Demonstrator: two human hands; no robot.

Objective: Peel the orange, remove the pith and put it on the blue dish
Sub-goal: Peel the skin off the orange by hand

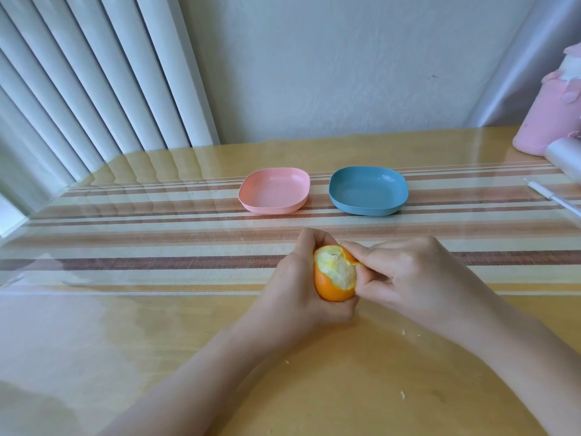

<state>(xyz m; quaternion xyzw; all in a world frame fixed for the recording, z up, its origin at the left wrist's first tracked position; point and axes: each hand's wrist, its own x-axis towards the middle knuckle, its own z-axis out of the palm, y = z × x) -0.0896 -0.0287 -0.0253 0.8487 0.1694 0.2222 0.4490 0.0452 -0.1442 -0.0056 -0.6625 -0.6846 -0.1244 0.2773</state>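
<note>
Mid-peel, my left hand (300, 280) cups the orange (330, 289) with curled fingers, my right hand (418, 272) pinches the rind edge (349, 257); next I'd tear it further round.

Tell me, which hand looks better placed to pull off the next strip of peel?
Right, probably. The right hand pinches the loose peel edge on the orange, while the left hand is wrapped round the fruit, steadying it.
</note>
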